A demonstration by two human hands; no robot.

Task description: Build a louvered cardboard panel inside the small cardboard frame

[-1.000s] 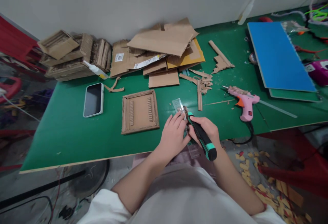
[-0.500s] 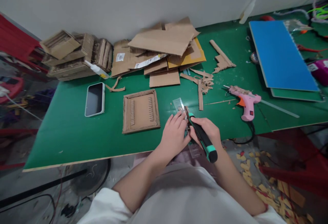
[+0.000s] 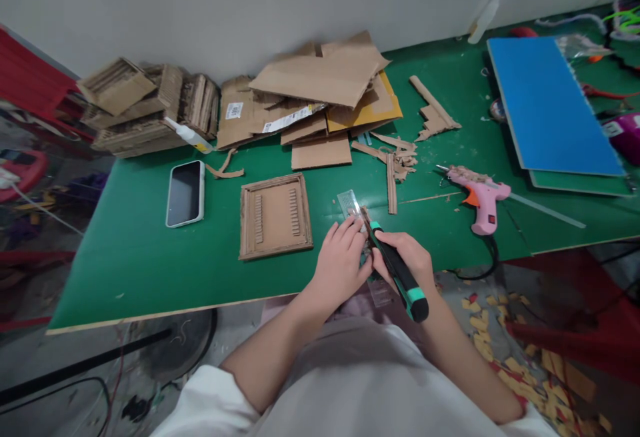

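Observation:
My right hand (image 3: 410,257) is closed around a black-and-green utility knife (image 3: 400,269). The knife's tip end points away from me, beside a small strip of cardboard (image 3: 365,212). Across a clear plastic ruler (image 3: 349,202) lies my left hand (image 3: 341,254), its fingers close together and pressing it down near the table's front edge. The ruler's near end sticks out past that edge, and my fingers hide its middle. Left of my hands is a square cardboard tray (image 3: 275,217) with two rows of small ridged pieces inside.
A phone (image 3: 185,194) and a glue bottle (image 3: 190,136) are at the left, by stacked cardboard frames (image 3: 150,104). Cardboard sheets (image 3: 315,80) pile up at the back. Scraps (image 3: 400,157), a pink glue gun (image 3: 483,200) and a blue board (image 3: 555,107) occupy the right.
The utility knife and my right hand have shifted slightly toward me and to the right. My left hand stays on the ruler.

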